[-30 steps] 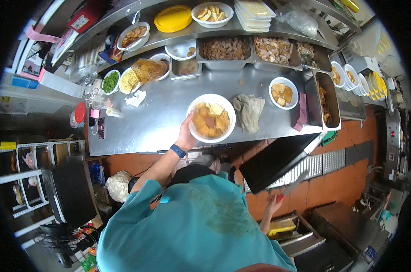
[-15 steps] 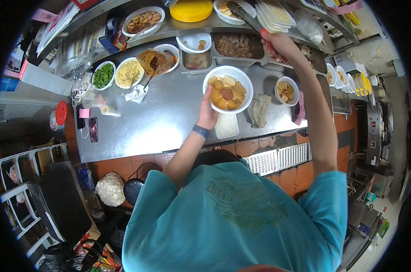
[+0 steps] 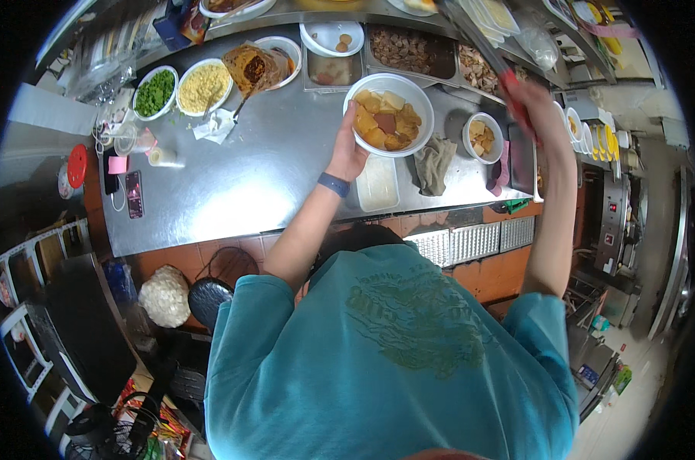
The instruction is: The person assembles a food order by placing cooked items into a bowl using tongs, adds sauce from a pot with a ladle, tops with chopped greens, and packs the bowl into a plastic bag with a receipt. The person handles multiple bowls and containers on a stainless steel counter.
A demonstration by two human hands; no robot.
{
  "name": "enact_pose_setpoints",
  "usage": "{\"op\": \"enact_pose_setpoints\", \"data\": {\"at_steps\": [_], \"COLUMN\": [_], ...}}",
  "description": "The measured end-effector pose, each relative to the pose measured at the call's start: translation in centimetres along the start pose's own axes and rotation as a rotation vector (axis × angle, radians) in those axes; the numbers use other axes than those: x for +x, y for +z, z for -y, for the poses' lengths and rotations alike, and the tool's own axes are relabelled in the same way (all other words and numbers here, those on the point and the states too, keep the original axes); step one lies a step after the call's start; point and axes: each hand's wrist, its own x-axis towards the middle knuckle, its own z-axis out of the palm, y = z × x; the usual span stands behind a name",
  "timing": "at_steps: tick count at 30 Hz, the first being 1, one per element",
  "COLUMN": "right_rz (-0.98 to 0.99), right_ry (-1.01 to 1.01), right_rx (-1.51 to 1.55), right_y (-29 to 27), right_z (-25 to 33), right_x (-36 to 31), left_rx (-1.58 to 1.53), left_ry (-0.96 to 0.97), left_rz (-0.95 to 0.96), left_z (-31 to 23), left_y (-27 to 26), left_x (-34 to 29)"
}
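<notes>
My left hand (image 3: 348,156) grips the near-left rim of a round white bowl (image 3: 419,91), tilted slightly toward me above the counter. Inside are yellow-brown food chunks, a pale piece and a reddish-brown block. My right hand (image 3: 541,109) is closed around the red handle of long tongs (image 3: 512,86), blurred by motion. Their dark metal end points up and left to the back shelf; the tips are cut off by the frame's top. A smaller white bowl (image 3: 495,154) of similar pieces stands on the counter below my right hand. Nearer me lie a grey cloth (image 3: 435,164) and a translucent rectangular tub (image 3: 377,185).
Along the counter's back stand metal pans, one with brown meat (image 3: 400,52), and a white bowl (image 3: 331,49) with a few round pieces. At left are chopped greens (image 3: 155,93), minced yellow food (image 3: 203,86) and a sauce bag (image 3: 252,67). A phone (image 3: 135,195) lies at the left edge.
My right hand has drawn the tongs back to the right and nearer me. The held bowl sits slightly farther over the counter. The whole view has shifted a little.
</notes>
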Motion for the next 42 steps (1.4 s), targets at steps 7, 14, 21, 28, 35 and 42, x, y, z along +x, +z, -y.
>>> {"op": "enact_pose_setpoints", "data": {"at_steps": [7,14,21,28,35,42], "right_rz": [0.344,0.294,0.173,0.438,0.485,0.576], "right_ry": [0.219,-0.017,-0.369,-0.117,0.071,0.069], "right_rx": [0.124,-0.445,-0.646,-0.659,0.001,-0.125], "right_y": [1.2,-5.3,-5.7,5.3,9.9,14.1], "right_z": [-7.6,-9.6,-13.0,-9.8,-13.9,-11.8], "right_x": [-11.5,-8.1,7.7,25.0,31.8,36.5], "left_rx": [0.099,0.126,0.043,0.108,-0.008,-0.064], "left_ry": [-0.058,-0.001,0.206,0.406,0.370,0.252], "left_rz": [-0.056,-0.121,-0.259,-0.377,-0.427,-0.446], "left_z": [1.8,5.6,9.8,13.0,13.6,12.6], "left_y": [-0.4,0.5,2.7,3.3,2.9,1.4], "left_x": [2.2,3.2,1.2,0.1,0.2,2.3]}}
